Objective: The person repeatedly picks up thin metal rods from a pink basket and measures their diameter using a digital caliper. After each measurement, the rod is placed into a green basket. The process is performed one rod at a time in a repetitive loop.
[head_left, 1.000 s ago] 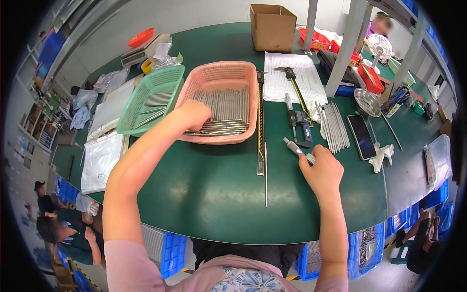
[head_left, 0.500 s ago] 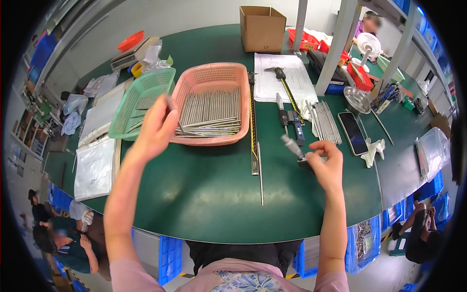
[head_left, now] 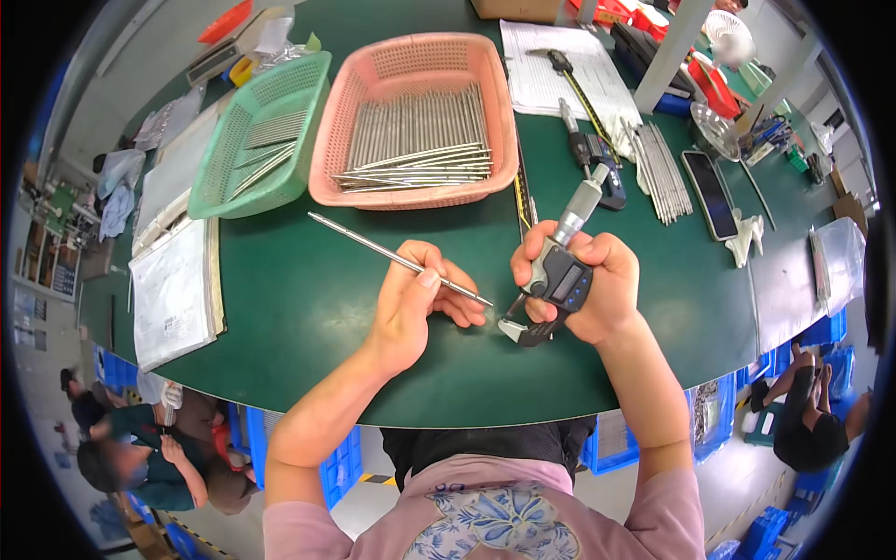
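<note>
My left hand (head_left: 417,297) pinches a slim metal rod (head_left: 373,246) between thumb and fingers, tilted so that its right end points at the other hand. In my right hand (head_left: 588,280) is a digital micrometer (head_left: 563,278), its thimble up and its C-shaped frame down near the rod's end. A small gap seems to lie between rod and micrometer jaws. Behind them stands a pink basket (head_left: 322,177) holding many metal rods (head_left: 420,131). Left of it, a green basket (head_left: 207,201) has fewer rods (head_left: 266,168).
A digital caliper (head_left: 581,89) lies partly on paper sheets (head_left: 551,47); a second micrometer (head_left: 597,149) is close by. Further right are a row of rods (head_left: 661,173), a phone (head_left: 709,194) and a white glove (head_left: 745,238). A folder (head_left: 177,299) lies at the left.
My left hand has come from beside the pink basket to the front middle, carrying a rod. My right hand has lifted the micrometer and wrapped round it. The view has shifted too.
</note>
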`<act>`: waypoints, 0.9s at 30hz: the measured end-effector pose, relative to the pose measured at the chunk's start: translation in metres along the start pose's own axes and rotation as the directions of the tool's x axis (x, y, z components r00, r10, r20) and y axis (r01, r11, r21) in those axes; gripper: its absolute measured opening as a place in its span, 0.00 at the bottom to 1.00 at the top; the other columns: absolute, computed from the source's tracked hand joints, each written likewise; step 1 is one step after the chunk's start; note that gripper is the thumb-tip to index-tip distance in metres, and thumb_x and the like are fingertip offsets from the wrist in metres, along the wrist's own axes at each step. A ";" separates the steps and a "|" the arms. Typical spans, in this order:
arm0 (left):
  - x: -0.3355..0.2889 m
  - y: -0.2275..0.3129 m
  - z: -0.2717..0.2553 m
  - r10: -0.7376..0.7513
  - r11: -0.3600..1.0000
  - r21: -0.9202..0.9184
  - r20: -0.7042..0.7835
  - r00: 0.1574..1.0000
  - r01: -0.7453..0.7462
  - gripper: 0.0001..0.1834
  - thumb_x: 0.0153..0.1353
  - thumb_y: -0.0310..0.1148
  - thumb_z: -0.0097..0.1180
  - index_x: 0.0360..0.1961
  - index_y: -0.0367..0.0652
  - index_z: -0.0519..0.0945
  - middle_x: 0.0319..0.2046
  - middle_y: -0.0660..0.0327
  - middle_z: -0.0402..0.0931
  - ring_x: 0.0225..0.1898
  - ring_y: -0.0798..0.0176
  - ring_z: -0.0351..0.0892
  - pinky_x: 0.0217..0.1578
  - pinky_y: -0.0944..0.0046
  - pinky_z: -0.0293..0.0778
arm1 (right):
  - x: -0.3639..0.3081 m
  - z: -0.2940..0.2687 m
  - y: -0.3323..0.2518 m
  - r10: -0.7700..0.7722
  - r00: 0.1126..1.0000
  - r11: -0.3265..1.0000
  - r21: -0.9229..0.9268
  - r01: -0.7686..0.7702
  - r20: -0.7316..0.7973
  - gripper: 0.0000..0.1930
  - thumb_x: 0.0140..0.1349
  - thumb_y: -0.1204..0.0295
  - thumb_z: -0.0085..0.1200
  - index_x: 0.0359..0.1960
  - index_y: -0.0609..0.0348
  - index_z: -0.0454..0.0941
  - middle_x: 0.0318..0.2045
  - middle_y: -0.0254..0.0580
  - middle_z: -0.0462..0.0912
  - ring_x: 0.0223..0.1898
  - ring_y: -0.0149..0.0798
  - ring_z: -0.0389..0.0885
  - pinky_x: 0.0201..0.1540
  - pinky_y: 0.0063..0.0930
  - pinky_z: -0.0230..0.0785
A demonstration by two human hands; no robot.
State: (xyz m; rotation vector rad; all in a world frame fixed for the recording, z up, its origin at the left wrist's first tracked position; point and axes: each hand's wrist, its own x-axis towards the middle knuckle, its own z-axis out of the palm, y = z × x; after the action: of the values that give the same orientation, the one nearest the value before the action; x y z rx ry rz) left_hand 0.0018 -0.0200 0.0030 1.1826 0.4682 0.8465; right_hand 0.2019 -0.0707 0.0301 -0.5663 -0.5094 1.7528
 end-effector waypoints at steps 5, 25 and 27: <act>-0.005 -0.006 0.005 -0.003 1.000 0.020 0.076 0.997 0.002 0.08 0.66 0.35 0.32 0.36 0.43 0.55 0.30 0.46 0.73 0.30 0.61 0.77 0.31 0.68 0.73 | -0.007 0.000 0.012 0.020 0.993 0.985 0.174 0.000 -0.113 0.33 0.54 0.42 0.27 0.30 0.64 0.69 0.24 0.52 0.74 0.13 0.38 0.66 0.16 0.26 0.61; -0.005 -0.007 0.009 -0.025 1.000 0.004 0.128 0.991 0.025 0.06 0.65 0.33 0.33 0.37 0.43 0.54 0.31 0.43 0.73 0.29 0.59 0.77 0.31 0.64 0.76 | -0.004 -0.009 0.013 0.080 0.985 0.976 0.213 -0.047 -0.151 0.35 0.57 0.40 0.23 0.29 0.64 0.70 0.23 0.51 0.75 0.11 0.36 0.65 0.14 0.24 0.61; -0.006 -0.008 0.009 -0.030 0.999 0.015 0.141 0.990 0.028 0.06 0.65 0.33 0.33 0.37 0.43 0.54 0.31 0.43 0.73 0.29 0.59 0.77 0.31 0.64 0.76 | -0.004 -0.008 0.014 0.072 0.986 0.981 0.192 -0.042 -0.151 0.35 0.58 0.41 0.23 0.29 0.64 0.70 0.23 0.51 0.74 0.10 0.36 0.64 0.14 0.24 0.61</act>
State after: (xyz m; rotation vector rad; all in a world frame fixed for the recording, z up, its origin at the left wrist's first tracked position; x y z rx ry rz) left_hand 0.0077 -0.0311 -0.0019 1.2356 0.3750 0.7301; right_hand 0.1974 -0.0779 0.0159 -0.5837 -0.2158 1.7707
